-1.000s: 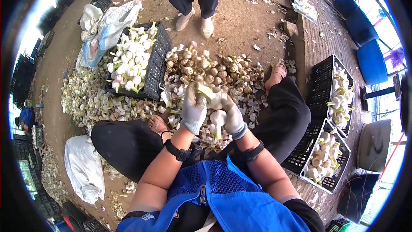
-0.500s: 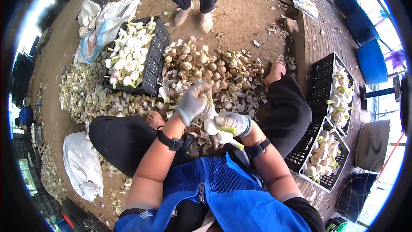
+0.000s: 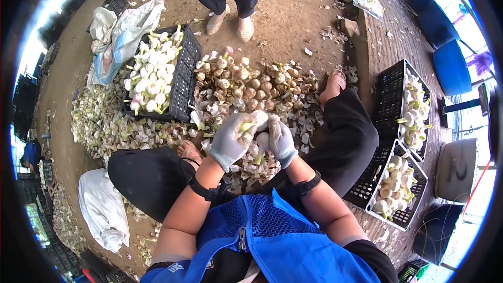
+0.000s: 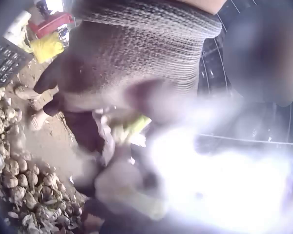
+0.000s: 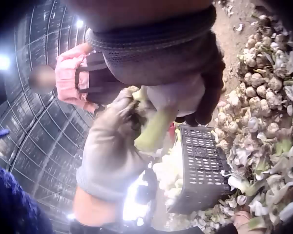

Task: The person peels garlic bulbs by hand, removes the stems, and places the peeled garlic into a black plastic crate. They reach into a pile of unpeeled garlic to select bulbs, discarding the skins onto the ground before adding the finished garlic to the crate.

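Observation:
Both hands wear pale grey knit gloves and meet over the peelings between the person's knees. My left hand [image 3: 230, 139] curls its fingers about the stem side of a white garlic bulb [image 3: 258, 119]; the stem shows pale green by the thumb. From the other side, my right hand [image 3: 281, 139] grips the same bulb, its fingers against the skin. Below it a second garlic bulb [image 3: 262, 140] sits close between the hands, stem pointing down. In the right wrist view a thick green stem [image 5: 156, 129] juts out between the two hands. Glare hides much of the left wrist view.
Ahead lies a heap of unpeeled garlic [image 3: 257, 84] among loose skins. A black crate [image 3: 181, 81] of white garlic stands left. Two more crates, one black crate [image 3: 387, 91] behind a white-rimmed crate [image 3: 374, 210], hold garlic at right. Another person's feet [image 3: 245, 29] stand beyond the heap.
The hands parted slightly and tilted the garlic toward the body, then came back together higher up. The bulb's stem now points toward the left hand; the right hand has turned upward.

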{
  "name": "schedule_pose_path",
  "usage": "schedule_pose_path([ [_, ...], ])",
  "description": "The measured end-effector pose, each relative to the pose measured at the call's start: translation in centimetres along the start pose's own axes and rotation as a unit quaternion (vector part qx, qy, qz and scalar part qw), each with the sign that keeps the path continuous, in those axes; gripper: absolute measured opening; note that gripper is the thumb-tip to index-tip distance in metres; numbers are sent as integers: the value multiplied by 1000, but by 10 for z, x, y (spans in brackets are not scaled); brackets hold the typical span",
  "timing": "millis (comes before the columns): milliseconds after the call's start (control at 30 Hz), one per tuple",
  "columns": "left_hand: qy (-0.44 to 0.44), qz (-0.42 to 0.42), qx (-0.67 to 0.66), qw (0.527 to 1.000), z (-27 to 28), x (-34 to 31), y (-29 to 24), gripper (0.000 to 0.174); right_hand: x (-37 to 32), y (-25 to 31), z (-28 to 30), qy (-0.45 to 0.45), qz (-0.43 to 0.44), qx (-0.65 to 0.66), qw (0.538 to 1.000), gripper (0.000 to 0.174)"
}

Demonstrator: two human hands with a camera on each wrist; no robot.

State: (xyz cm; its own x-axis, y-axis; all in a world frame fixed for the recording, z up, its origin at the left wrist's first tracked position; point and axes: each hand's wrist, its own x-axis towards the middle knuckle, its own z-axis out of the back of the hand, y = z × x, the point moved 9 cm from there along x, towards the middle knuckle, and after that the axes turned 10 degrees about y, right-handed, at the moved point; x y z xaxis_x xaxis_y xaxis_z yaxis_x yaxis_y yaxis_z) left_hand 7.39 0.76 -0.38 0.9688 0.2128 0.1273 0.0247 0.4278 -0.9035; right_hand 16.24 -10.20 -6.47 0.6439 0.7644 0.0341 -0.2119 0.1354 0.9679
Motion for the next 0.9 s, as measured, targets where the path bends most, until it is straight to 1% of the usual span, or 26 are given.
schedule_pose_path([
  [33, -43, 6, -4, 999, 8, -3, 1, 23, -1, 4, 1, -3, 13, -41, 999, 29],
  [67, -80, 9, -22, 996, 13, -5, 2, 18, 2, -20, -2, 7, -83, 150, 985, 21],
  [100, -78, 10, -23, 997, 11, -6, 2, 18, 0, -21, 0, 5, -85, 151, 985, 21],
  [167, -87, -18, 7, 996, 15, -7, -12, 19, -2, -14, 4, -23, -110, 268, 957, 19],
  [200, -80, -40, 66, 994, 15, -8, -24, 21, 0, -13, 6, -21, -99, 241, 965, 18],
  [233, -80, -41, 66, 994, 16, -8, -24, 21, 0, -13, 8, -21, -99, 240, 965, 18],
  [300, -90, -51, 113, 988, 17, -11, -25, 18, 0, -10, 12, -19, -104, 194, 975, 19],
  [333, -117, -6, -62, 991, 18, -15, -1, 15, 2, -11, 18, -18, -104, 194, 975, 19],
  [367, -140, 39, -234, 961, 16, -17, 17, 12, 4, -12, 30, -30, -90, 212, 973, 22],
  [400, -146, 114, -426, 885, 12, -23, 39, 9, 7, -12, 42, -43, -75, 231, 969, 26],
  [433, -187, 122, -545, 808, 19, -23, 27, 12, 2, -34, 51, -127, -117, 389, 905, 30],
  [500, -148, 163, -678, 701, 16, -24, 25, 12, 7, -18, 63, -103, -119, 320, 934, 31],
  [533, -135, 151, -685, 700, 15, -26, 46, 12, 14, 2, 52, -21, -91, 291, 952, 31],
  [567, -134, 148, -686, 699, 15, -26, 52, 12, 17, 14, 38, 9, -51, 284, 957, 32],
  [633, -107, 160, -623, 758, 12, -29, 57, 12, 7, 30, 11, 112, -103, 287, 946, 35],
  [667, -96, 161, -556, 810, 15, -26, 37, 11, 8, 30, 0, 132, -87, 261, 952, 37],
  [700, -40, 139, -501, 853, 9, -24, 41, 15, 7, 41, -10, 153, -23, 269, 951, 33],
  [767, -64, 148, -328, 931, 17, -25, 38, 22, 3, 35, -11, 148, -104, 263, 948, 28],
  [800, -63, 148, -328, 931, 18, -25, 38, 22, 2, 34, -10, 134, -91, 369, 915, 27],
  [833, -39, 148, -420, 895, 11, -22, 40, 25, 1, 39, -7, 120, -77, 470, 871, 26],
  [867, -15, 146, -507, 849, 4, -20, 38, 28, 0, 53, -10, 190, -60, 510, 837, 28],
  [900, -16, 145, -507, 849, 6, -20, 36, 28, -5, 59, -3, 158, -50, 579, 798, 30],
])
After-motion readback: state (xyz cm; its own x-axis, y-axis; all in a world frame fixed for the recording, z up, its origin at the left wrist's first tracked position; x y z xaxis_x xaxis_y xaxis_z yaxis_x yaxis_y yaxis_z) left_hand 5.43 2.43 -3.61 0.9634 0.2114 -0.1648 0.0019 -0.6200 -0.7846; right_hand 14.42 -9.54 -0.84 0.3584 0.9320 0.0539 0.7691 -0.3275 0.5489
